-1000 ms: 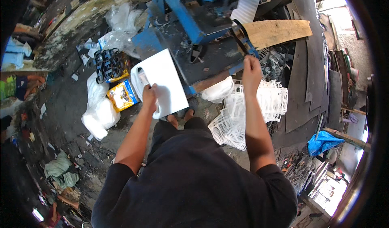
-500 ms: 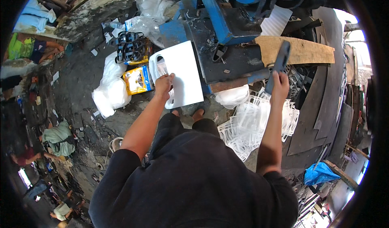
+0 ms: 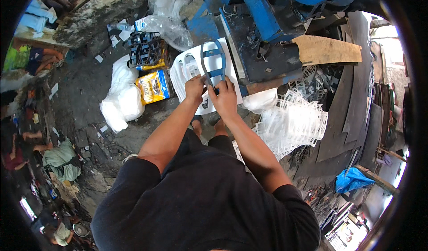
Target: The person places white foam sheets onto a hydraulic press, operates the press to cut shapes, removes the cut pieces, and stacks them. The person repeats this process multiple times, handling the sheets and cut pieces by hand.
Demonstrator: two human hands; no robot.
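My left hand (image 3: 194, 88) and my right hand (image 3: 224, 97) meet over a white flat sheet (image 3: 192, 71) with cut-out openings, held in front of me. My right hand grips a blue strap-shaped piece (image 3: 212, 62) that lies against the sheet. My left hand pinches the sheet's near edge beside that piece. Behind the sheet stands a blue metal press machine (image 3: 263, 14) with a dark worktable (image 3: 267, 59).
A heap of white cut-out scraps (image 3: 292, 121) lies to my right. A stack of dark blue strap pieces (image 3: 145, 49), a yellow-blue box (image 3: 154, 87) and white bags (image 3: 119, 100) sit on the left. A wooden board (image 3: 327, 50) rests on the machine. People sit at far left.
My right hand came back from the machine's right side with the blue strap piece and joined my left hand at the white sheet. The sheet has tilted up toward the machine.
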